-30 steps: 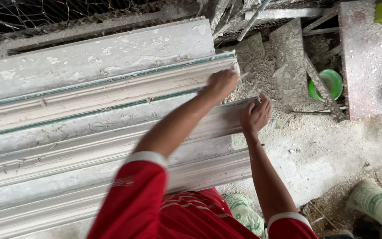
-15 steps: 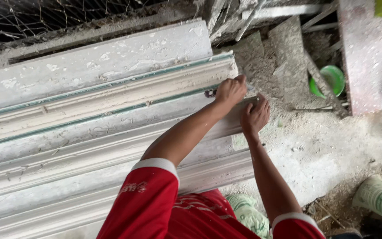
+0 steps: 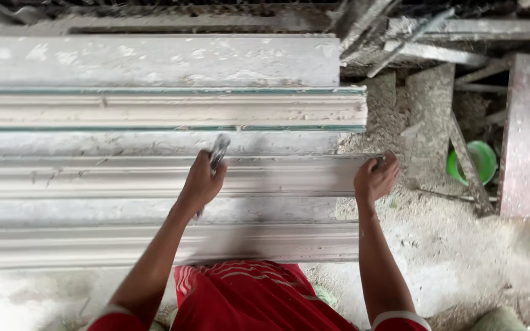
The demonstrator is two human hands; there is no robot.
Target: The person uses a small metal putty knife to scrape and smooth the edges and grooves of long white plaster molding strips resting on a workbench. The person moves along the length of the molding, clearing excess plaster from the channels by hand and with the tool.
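With the left hand (image 3: 200, 182) closed around a small grey metal scraper (image 3: 218, 151) and the right hand (image 3: 374, 178) gripping the end of the long white plaster moulding (image 3: 154, 176), a slip might have gouged its crumbly profile.

No packages, labels, signs or screens.
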